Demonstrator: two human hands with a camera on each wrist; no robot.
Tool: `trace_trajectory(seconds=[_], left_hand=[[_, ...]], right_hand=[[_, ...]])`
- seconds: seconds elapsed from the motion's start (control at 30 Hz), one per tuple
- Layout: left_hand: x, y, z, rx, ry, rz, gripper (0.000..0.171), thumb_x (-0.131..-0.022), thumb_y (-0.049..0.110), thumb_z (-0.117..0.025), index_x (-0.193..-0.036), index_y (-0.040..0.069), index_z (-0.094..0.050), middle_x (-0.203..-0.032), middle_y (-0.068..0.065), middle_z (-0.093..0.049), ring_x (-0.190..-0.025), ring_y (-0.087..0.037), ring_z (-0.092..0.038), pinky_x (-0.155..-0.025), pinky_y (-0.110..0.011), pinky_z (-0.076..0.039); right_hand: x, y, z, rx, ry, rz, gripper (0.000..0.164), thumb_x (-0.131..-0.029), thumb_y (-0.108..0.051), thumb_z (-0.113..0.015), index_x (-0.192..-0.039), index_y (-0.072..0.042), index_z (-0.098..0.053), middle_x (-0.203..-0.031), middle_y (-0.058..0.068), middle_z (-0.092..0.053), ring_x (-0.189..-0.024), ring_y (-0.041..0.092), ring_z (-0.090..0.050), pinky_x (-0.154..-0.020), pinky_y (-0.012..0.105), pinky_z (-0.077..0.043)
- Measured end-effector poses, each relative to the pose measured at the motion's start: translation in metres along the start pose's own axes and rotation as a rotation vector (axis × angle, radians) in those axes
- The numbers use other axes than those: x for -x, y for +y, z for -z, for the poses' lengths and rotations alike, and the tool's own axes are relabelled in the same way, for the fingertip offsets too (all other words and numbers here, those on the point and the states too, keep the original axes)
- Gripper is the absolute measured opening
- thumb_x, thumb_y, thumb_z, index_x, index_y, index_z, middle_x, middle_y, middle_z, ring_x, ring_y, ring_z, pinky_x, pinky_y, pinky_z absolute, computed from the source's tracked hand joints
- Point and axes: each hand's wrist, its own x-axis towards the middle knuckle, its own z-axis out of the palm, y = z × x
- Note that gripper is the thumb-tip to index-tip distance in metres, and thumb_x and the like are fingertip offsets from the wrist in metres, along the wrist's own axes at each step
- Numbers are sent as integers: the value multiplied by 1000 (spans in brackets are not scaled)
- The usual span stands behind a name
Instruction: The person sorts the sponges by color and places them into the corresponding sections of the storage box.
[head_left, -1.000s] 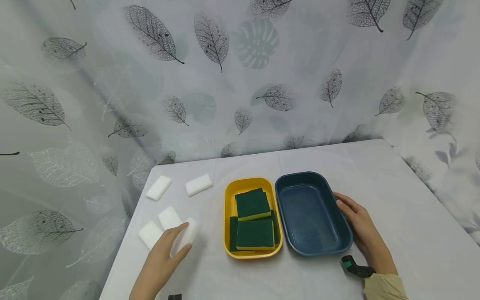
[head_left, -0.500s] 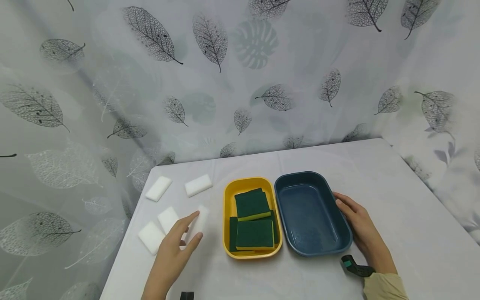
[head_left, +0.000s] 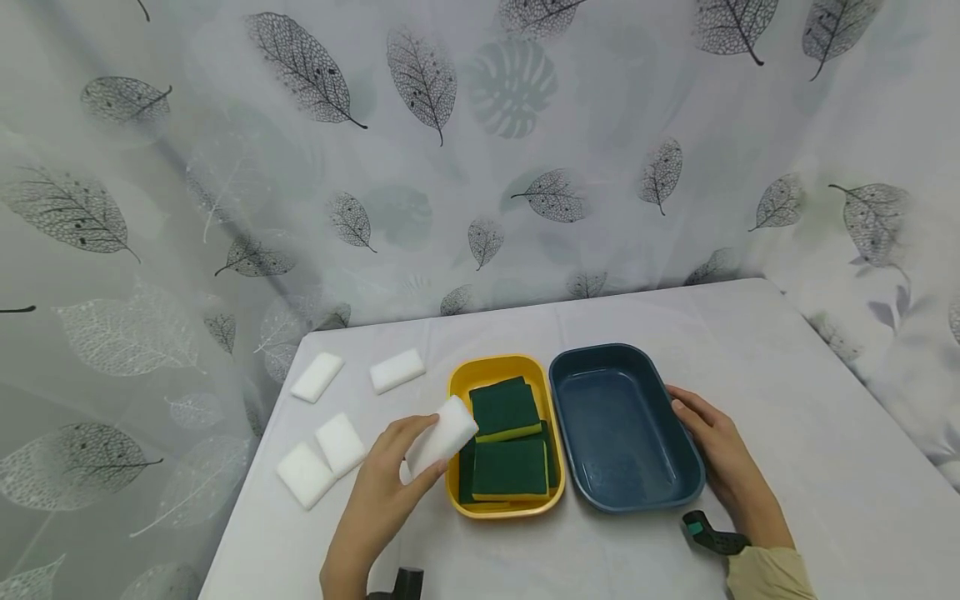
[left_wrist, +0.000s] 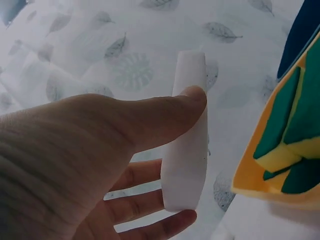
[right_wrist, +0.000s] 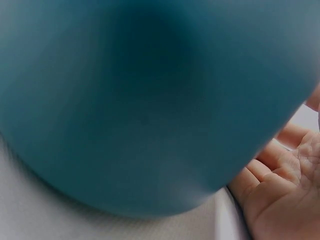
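My left hand [head_left: 381, 477] pinches a white melamine sponge [head_left: 447, 432] between thumb and fingers, raised at the left rim of the yellow tray [head_left: 504, 514]. In the left wrist view the thumb presses one broad side of the sponge [left_wrist: 186, 155], with fingers behind it. Several green-and-yellow scouring sponges [head_left: 510, 468] lie stacked in the yellow tray. Right beside it stands a blue tray [head_left: 618, 442] with nothing inside. My right hand [head_left: 712, 442] rests against that tray's right outer wall, fingers relaxed; the blue wall [right_wrist: 150, 125] fills most of the right wrist view.
Several more white sponges lie at the table's left: one at the far corner [head_left: 317, 377], another left of the yellow tray [head_left: 397, 372], and a near pair [head_left: 306, 475]. A leaf-print curtain [head_left: 465, 167] hangs behind the white-covered table [head_left: 720, 333].
My left hand has carried the white sponge rightward from beside the near pair up to the yellow tray's left rim, turning it on the way. The right hand stays on the blue tray.
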Motion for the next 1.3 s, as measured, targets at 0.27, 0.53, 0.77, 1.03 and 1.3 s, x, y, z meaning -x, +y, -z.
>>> trace_trajectory(seconds=[0.27,0.53,0.77,1.03,1.3], left_hand=[[-12,22,-21,74,-1,-46,63,-86,22,-87,-142,35,-61,-144,5,-56,-132,-20,-51,-107,-49,-53],[-24,41,-45,118,-14,-53,61,-88,18,-85,-142,31,-59,-144,0,-52,-133,-21,-46,-105,-46,-54],[-36,58,-67,132,-85,-109,60,-87,24,-86,-141,26,-59,-138,0,-55,-127,-17,-49,-103,-42,-55],[-48,72,-86,100,-170,-169,62,-85,36,-87,-140,25,-61,-132,0,-58,-118,-17,-53,-96,-30,-57],[-57,90,-110,70,-327,-200,64,-87,46,-83,-140,22,-59,-133,0,-59,-111,-11,-51,-92,-22,-51]], right_hand=[[-1,0,1,-14,0,-9,64,-107,-44,-56,-159,-10,-42,-128,-29,-56,-115,-13,-57,-90,11,-52],[-1,0,1,-7,0,-4,64,-107,-45,-55,-159,-10,-42,-129,-29,-55,-115,-14,-56,-90,11,-52],[-2,1,1,18,-1,-18,66,-107,-47,-55,-159,-10,-41,-132,-27,-53,-116,-16,-54,-90,10,-51],[-3,-1,1,53,-2,-30,69,-106,-50,-54,-160,-10,-39,-143,-17,-52,-116,-15,-52,-91,10,-51],[-2,-3,-2,118,6,-52,73,-106,-55,-50,-162,-11,-36,-168,15,-35,-126,-8,-45,-92,6,-47]])
